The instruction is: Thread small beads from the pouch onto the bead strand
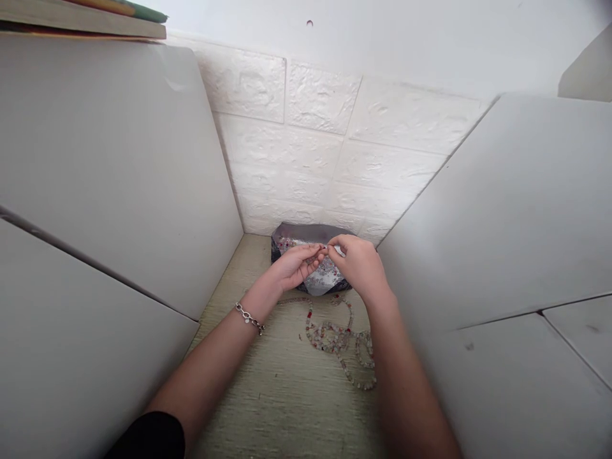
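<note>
Over an open bag [310,228] of loose beads, my two hands meet at their fingertips. My left hand [299,264] is palm up, its fingers curled and closed on a tiny dark bead [324,247] at the tips. Thumb and forefinger of my right hand [356,261] pinch right beside that bead; what they hold is too small to make out. Below the hands, a long string of beads [329,338], mostly pale with some red, lies in loose loops on the table. Its left end runs toward my left wrist, and my right forearm partly covers its right side.
Pale panels stand at the left [119,159] and right [516,223], closing in the wooden-looking tabletop [277,408]. A white brick-patterned wall [315,153] rises behind the bag. Books [86,22] lie on top of the left panel.
</note>
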The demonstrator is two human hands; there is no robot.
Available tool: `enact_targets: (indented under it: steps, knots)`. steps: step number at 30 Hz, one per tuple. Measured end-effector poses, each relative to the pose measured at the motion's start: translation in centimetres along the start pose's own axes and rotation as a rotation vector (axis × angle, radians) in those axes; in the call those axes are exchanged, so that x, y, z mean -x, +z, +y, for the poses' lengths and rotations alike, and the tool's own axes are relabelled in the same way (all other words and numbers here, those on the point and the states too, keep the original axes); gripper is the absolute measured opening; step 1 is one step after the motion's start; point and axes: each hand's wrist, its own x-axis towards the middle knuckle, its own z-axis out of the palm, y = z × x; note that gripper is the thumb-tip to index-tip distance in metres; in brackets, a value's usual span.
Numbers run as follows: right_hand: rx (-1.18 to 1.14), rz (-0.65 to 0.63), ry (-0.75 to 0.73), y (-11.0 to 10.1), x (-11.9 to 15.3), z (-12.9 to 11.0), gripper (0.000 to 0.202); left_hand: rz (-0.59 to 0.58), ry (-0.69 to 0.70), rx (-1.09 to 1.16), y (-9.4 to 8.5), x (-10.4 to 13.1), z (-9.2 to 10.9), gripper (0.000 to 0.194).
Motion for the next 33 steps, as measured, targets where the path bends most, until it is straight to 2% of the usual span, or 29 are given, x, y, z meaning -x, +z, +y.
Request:
enact_targets:
  steps: [15, 22, 27, 33]
  knots:
    - [0.145, -0.016, 0.000, -0.17, 0.45, -0.78, 0.020, -0.037, 0.006, 0.056, -0.27, -0.34, -0.40, 0.012]
    - [0.143, -0.013, -0.014, -0.18, 0.48, -0.84, 0.020, -0.027, 0.011, 0.055, -0.18, -0.26, -0.34, 0.012]
    - [0.121, -0.001, 0.021, -0.54, 0.47, -0.82, 0.019, -0.051, -0.024, 0.131, -0.10, -0.16, -0.19, 0.013]
    - [0.112, 0.016, 0.015, -0.75, 0.58, -0.79, 0.019, -0.066, -0.052, 0.134, 0.12, -0.18, 0.03, 0.006]
